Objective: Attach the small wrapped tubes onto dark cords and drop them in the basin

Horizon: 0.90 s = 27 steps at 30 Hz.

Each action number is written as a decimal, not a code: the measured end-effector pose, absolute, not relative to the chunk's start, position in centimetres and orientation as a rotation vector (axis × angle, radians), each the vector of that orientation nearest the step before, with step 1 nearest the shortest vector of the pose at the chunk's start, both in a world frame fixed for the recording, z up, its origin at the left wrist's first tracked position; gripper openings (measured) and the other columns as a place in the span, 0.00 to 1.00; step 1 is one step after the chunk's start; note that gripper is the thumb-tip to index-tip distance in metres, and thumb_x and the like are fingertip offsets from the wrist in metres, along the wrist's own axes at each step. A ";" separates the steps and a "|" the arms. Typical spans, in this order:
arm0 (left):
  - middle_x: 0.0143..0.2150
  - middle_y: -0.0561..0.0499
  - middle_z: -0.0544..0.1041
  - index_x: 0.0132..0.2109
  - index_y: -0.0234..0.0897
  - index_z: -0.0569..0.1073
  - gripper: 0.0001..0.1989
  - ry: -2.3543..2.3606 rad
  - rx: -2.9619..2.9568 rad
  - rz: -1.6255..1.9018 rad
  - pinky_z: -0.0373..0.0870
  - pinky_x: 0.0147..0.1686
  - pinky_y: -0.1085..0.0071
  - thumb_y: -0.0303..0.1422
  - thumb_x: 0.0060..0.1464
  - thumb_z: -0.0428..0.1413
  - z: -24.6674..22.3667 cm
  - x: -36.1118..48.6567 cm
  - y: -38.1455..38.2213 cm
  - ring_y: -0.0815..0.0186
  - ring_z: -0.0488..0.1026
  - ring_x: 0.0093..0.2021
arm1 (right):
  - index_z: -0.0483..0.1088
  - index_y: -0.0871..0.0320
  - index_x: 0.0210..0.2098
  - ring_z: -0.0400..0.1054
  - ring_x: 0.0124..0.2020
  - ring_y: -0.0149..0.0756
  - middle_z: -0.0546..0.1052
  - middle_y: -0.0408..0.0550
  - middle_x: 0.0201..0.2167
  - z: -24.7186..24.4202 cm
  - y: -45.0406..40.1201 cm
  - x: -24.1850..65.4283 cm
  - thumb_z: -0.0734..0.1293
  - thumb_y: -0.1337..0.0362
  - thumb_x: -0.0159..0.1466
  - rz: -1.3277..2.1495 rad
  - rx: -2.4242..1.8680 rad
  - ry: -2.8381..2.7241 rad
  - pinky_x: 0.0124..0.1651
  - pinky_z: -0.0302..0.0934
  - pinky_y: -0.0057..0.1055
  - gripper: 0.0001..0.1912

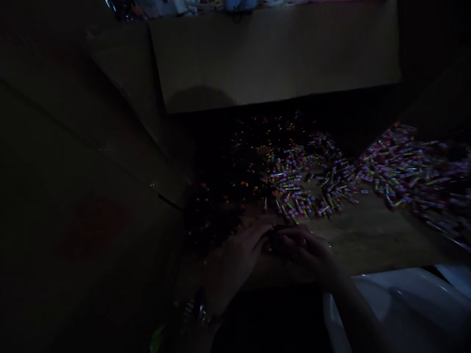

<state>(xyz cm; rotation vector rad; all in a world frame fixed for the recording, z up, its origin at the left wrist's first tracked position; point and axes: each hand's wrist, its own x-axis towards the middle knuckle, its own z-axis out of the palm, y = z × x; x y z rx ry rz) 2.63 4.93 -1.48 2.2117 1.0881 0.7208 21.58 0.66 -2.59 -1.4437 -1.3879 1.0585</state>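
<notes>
Left hand point(237, 250) and right hand point(312, 247) work close together over small dark pieces point(276, 240) near the table's point(353, 240) near edge, grasp indeterminable, and in such poor light a stray sweep could mix in loose coloured tubes point(294, 196) lying just beyond.

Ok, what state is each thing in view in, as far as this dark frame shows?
Left hand: fingers bent, beside the right hand; hold unclear.
Right hand: fingers curled; whatever it holds is too dark to tell.
Small colourful pieces: loose, strewn, heaped thickest at right.
Tabletop: partly covered by the pieces.
Cardboard panel: bare, shadowed at lower left.
White container: partly in view; contents unclear.
Wristband: worn on the left wrist.
</notes>
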 end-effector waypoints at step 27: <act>0.40 0.52 0.77 0.46 0.38 0.71 0.10 1.069 2.509 0.742 0.69 0.41 0.67 0.25 0.58 0.51 -0.8 2.1 2.7 0.65 0.72 0.41 | 0.70 0.52 0.42 0.68 0.41 0.32 0.74 0.45 0.38 -1.2 0.0 21.3 0.65 0.66 0.63 0.983 -1.225 -1.571 0.45 0.61 0.27 0.08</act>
